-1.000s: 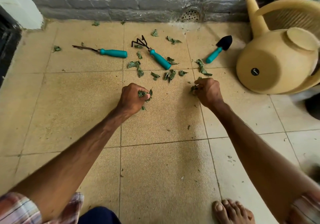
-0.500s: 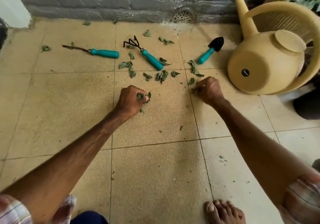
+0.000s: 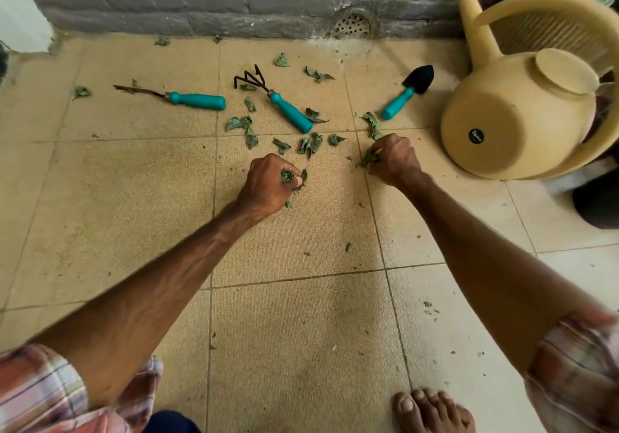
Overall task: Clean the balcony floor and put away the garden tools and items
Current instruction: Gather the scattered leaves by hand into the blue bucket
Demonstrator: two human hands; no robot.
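Dry green leaves [image 3: 310, 143] lie scattered over the tan tiled floor [image 3: 134, 198]. My left hand [image 3: 268, 181] is a fist gripping a bunch of leaves just above the floor. My right hand [image 3: 395, 158] grips another bunch and reaches at leaves near a tile joint. Beyond the hands lie three teal-handled tools: a weeder [image 3: 197, 100] on the left, a hand rake [image 3: 289, 112] in the middle, a small black trowel [image 3: 407, 96] on the right.
A beige watering can [image 3: 512, 121] lies on its side at the right, against a beige ribbed planter [image 3: 549, 31]. A grey stone wall [image 3: 234, 0] with a round drain [image 3: 351, 26] closes the far side. My bare foot [image 3: 432, 411] stands at the bottom edge.
My right hand has moved slightly forward towards the leaves by the trowel, still gripping leaves. My left hand keeps its bunch and has barely moved. The camera shifted a little.
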